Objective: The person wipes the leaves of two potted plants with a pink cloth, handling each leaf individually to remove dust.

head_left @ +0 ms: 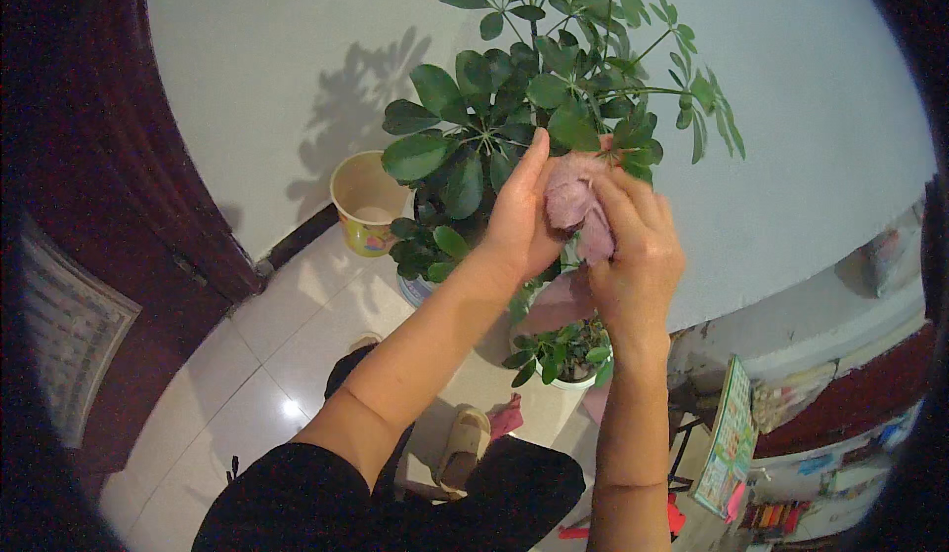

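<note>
A bushy green schefflera (485, 137) with glossy, fan-shaped leaf clusters rises in front of the wall. My left hand (523, 215) is cupped among its leaves, thumb pointing up; its other fingers are mostly hidden behind cloth and foliage. In my right hand (641, 244) is a crumpled pink cloth (574, 196), pressed towards the left palm and the leaves there. A loose end of pink cloth (560, 304) hangs below the right hand. Whether a leaf lies between cloth and palm is hidden.
A yellow patterned bucket (363, 235) stands by the wall, left of the plant. Below my hands is a smaller plant in a white pot (571, 383). A slipper (467, 441) and a pinkish-red cloth (507, 417) are on the tiled floor. A colourful board (725, 444) stands right.
</note>
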`<state>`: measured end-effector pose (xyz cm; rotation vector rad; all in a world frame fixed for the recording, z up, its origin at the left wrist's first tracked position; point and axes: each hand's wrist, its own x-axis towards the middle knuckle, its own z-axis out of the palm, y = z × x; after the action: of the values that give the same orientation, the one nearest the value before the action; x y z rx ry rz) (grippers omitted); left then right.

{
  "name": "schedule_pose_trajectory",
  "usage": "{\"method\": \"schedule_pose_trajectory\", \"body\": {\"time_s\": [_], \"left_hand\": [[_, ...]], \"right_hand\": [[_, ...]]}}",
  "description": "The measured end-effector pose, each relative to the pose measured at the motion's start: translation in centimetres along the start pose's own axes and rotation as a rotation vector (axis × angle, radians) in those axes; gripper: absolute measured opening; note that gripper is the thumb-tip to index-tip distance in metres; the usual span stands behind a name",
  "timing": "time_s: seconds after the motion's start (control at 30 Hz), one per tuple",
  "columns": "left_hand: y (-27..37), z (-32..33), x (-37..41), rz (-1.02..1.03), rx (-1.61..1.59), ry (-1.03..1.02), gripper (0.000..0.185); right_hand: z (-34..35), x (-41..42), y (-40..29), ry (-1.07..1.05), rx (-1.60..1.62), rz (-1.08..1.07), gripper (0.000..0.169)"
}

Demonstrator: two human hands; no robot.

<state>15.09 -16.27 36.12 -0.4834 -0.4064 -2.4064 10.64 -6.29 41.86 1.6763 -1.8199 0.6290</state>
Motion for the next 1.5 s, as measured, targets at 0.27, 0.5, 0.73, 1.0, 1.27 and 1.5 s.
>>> {"method": "schedule_pose_trajectory", "body": {"time_s": [0.27,0.5,0.73,1.0,1.27,1.5], "left_hand": [[0.7,0.0,-0.4,0.007,0.006,0.032,0.062],[-0.5,0.0,-0.3,0.016,0.129,0.099,0.063],[0.0,0.5,-0.5,0.195,0.404,0.031,0.058],[-1.0,-0.4,0.1,0.473,0.983,-0.102,0.056],[-1.6,-0.8,0.0,0.231,0.581,-0.103,0.065],[-1.2,-1.5,0.4,0.352,0.843,-0.115,0.066]], "right_hand": [[-1.2,-2.7,2.2,0.056,0.526,0.203,0.033],[1.2,-0.9,1.5,0.156,0.249,0.071,0.032],[-0.9,-2.0,1.7,0.137,0.578,0.3,0.03],[-0.4,-1.3,2.0,0.237,0.466,0.311,0.029],[-0.6,-1.0,0.8,0.194,0.638,0.245,0.027],[-0.9,-2.5,2.9,0.386,0.877,0.48,0.024]]}}
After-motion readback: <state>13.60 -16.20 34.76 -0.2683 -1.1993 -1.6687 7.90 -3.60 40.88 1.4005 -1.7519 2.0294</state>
